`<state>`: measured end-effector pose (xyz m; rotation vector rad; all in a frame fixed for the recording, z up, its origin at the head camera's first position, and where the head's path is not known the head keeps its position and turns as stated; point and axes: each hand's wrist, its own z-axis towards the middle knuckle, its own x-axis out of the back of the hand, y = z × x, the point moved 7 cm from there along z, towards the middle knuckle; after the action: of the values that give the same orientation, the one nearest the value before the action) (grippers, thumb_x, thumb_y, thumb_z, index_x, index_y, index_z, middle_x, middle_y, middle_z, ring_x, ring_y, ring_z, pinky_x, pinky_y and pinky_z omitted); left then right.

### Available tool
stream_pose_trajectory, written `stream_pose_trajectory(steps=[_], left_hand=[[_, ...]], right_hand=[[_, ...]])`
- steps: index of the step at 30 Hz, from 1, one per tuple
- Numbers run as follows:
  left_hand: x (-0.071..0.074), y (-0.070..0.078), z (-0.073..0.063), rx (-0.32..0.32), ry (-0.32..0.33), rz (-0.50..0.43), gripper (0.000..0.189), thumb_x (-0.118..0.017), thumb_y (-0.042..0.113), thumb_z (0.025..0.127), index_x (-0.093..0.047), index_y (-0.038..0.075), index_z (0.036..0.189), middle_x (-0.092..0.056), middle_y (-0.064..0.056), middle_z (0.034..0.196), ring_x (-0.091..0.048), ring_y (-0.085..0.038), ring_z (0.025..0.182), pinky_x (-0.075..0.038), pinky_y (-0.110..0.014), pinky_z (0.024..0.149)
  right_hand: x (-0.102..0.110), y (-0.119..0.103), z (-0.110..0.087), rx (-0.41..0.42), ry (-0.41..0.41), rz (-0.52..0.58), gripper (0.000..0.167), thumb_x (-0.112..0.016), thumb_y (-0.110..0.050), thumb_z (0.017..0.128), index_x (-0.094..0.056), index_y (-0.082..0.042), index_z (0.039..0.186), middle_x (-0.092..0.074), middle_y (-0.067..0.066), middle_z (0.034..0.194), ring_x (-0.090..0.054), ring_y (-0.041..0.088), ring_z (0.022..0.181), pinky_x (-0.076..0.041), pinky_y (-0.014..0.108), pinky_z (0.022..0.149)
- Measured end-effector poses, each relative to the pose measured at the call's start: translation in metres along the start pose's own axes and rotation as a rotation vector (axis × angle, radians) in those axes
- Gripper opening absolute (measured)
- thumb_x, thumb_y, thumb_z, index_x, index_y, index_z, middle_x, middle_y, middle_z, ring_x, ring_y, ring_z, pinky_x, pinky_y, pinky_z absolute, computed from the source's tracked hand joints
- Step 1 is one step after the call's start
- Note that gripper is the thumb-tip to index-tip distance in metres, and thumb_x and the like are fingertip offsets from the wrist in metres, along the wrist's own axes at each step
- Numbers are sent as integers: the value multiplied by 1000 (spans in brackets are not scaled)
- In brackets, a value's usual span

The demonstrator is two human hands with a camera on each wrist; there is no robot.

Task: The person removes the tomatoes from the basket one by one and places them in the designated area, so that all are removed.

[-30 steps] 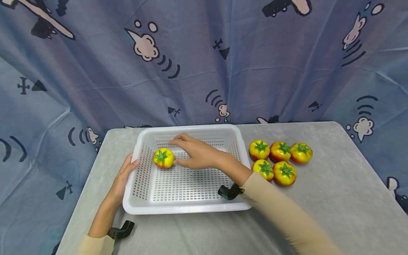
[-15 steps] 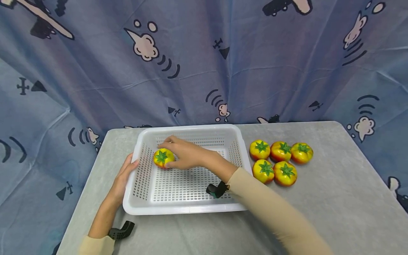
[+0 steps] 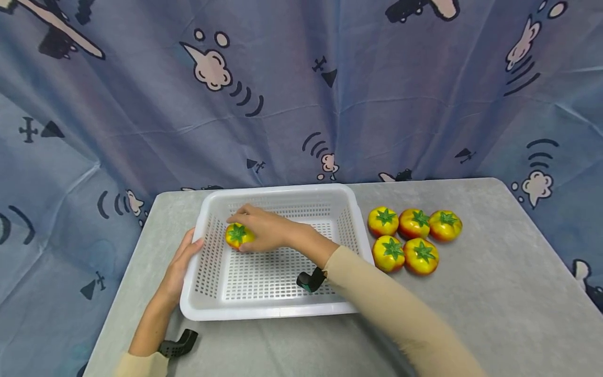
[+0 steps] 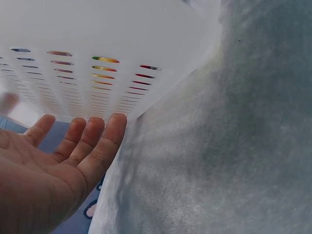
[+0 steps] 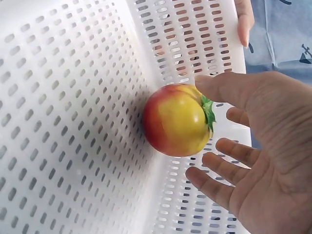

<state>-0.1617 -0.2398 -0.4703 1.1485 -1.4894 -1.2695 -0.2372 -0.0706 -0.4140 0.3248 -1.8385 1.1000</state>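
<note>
A white perforated plastic basket (image 3: 278, 309) stands on the grey-covered table. Inside, near its left wall, is a glossy yellow-red tomato (image 3: 237, 234) with a green star-shaped calyx. My right hand (image 3: 266, 229) reaches over it from the right. In the right wrist view, the thumb tip (image 5: 204, 84) lies right at the tomato's upper side, while the other fingers (image 5: 214, 187) spread loosely below it with a gap. My left hand (image 3: 178, 264) is at the basket's left side; its nearly straight fingers (image 4: 109, 134) touch the outer wall, with the thumb by the rim.
Several more tomatoes (image 3: 421, 256) sit clustered on the table (image 3: 494, 272), just right of the basket. Behind the table hangs a blue patterned curtain (image 3: 282, 104). A dark wrist device (image 3: 179, 343) is strapped on my left wrist and another device (image 3: 311, 280) on my right.
My right hand has moved left across the basket, from beside the tomato to around it. My left hand stays at the basket's left side, and the other tomatoes have not moved.
</note>
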Motion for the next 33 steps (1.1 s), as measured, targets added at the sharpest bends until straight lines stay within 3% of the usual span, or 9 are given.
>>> stream_pose_trajectory(steps=[9, 16, 22, 33], left_hand=[[-3, 3, 3, -6, -17, -10, 54, -26, 40, 116, -16, 20, 165, -37, -20, 152, -59, -25, 123, -58, -39, 92], [-1, 1, -3, 13, -11, 8, 54, -25, 41, 116, -13, 21, 165, -33, -24, 156, -59, -26, 123, -59, -41, 91], [-2, 0, -5, 9, -16, 10, 56, -25, 40, 116, -12, 21, 166, -31, -24, 159, -57, -26, 126, -59, -41, 93], [-2, 0, -1, 3, 6, 4, 54, -26, 40, 116, -14, 20, 165, -34, -23, 157, -58, -25, 124, -57, -40, 93]], right_hand=[[-3, 2, 6, -24, -14, -23, 68, -77, -25, 98, -48, -18, 159, -45, 11, 163, -52, 25, 144, -46, 40, 121], [-16, -1, 13, -6, -42, -30, 73, -79, -17, 95, -46, -18, 160, -41, 8, 168, -45, 24, 152, -37, 37, 128], [-19, 0, 12, -17, -71, -47, 73, -78, -14, 94, -46, -19, 160, -43, 6, 167, -48, 22, 150, -38, 36, 127], [-15, 0, 11, 7, -73, -47, 73, -77, -8, 93, -46, -7, 159, -44, 10, 167, -48, 24, 150, -38, 34, 127]])
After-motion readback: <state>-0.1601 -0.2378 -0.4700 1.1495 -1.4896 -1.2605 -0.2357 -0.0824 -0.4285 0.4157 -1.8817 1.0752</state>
